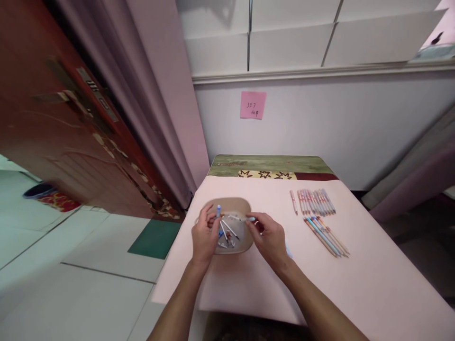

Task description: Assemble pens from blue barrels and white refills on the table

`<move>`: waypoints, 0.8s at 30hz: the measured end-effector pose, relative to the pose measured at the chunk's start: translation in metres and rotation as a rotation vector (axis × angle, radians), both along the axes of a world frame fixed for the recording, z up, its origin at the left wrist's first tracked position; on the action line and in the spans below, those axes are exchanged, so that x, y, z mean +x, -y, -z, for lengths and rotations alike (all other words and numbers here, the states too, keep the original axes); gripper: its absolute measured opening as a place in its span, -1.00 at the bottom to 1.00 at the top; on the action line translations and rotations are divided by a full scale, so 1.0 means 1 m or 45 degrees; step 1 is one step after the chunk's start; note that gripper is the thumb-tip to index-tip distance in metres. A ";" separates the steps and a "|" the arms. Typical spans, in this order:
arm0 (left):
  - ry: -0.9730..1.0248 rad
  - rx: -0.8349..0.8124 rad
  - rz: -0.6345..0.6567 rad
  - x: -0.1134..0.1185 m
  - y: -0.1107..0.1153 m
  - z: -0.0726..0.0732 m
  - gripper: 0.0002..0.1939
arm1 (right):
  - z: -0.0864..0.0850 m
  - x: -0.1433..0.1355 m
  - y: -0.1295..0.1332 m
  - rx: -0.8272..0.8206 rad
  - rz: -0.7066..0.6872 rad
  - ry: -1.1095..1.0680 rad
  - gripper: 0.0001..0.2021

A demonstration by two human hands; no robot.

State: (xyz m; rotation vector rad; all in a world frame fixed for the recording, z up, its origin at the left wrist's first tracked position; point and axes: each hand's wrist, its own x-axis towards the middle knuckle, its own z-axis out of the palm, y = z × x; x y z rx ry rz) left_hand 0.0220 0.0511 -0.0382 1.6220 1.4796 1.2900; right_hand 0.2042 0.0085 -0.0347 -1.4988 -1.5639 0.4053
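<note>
A beige plastic bin (245, 241) stands at the left of the table, and both hands are over it. In it lie several white pen refills (232, 228) and small blue, brown and white pen parts (227, 235). My left hand (205, 234) is closed in a pinch on a small blue pen part (218, 209) that points up. My right hand (267, 237) pinches a light-blue pen part (250, 219), from which a thin whitish piece reaches left toward my left fingers. A light-blue object (288, 251) shows partly beside my right hand; the hand hides the rest.
On the right of the pink-covered table (256, 289) several pens (316, 202) lie in a row, with one pen (293, 202) apart. Nearer me is a group of blue, brown and beige pens (327, 237). A wall with a pink note (252, 105) rises behind the table.
</note>
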 end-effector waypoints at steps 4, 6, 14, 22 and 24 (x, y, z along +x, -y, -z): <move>-0.049 -0.122 0.142 0.005 0.003 0.001 -0.73 | -0.006 0.001 0.001 0.004 0.007 -0.046 -0.84; -0.062 -0.115 0.173 0.008 0.005 0.003 -0.82 | -0.013 0.000 0.001 0.106 0.074 -0.132 -0.83; -0.202 0.001 0.197 0.013 0.010 0.017 -0.82 | -0.006 -0.017 -0.008 0.217 -0.045 -0.202 -0.78; -0.139 -0.004 0.198 0.012 0.008 0.010 -0.85 | -0.008 -0.014 -0.007 0.226 -0.072 -0.140 -0.81; 0.006 -0.079 0.193 0.011 0.007 0.008 -0.86 | -0.012 -0.009 -0.006 0.211 0.026 -0.211 -0.80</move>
